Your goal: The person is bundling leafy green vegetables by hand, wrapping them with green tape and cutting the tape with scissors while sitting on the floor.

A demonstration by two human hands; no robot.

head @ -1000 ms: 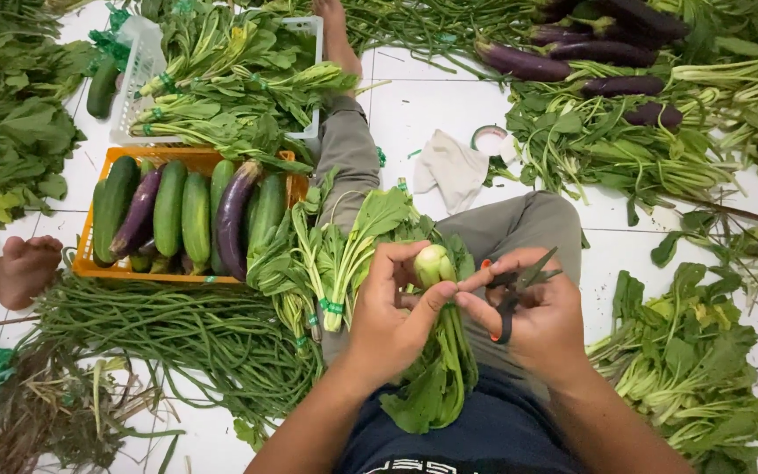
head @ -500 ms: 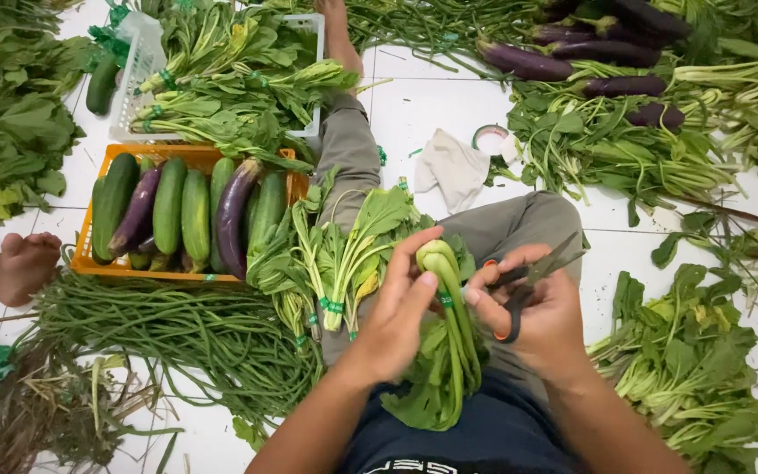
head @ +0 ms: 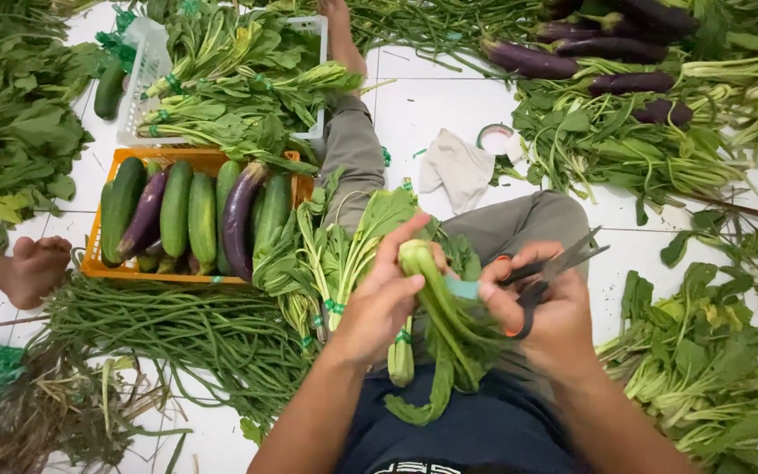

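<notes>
The left hand wraps around a bunch of leafy greens with smooth, pale stems, held over the person's lap. The right hand is closed on black scissors and pinches green tape at the stems. Around them lie glossy cucumbers in an orange crate, on a white tiled floor.

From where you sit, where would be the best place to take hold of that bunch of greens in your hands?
Probably at the pale stem end of the bunch of greens, coming from the left as the left hand does. The stems there are firm and packed together, while the leaves hang limp below. The right hand holds scissors.
</notes>
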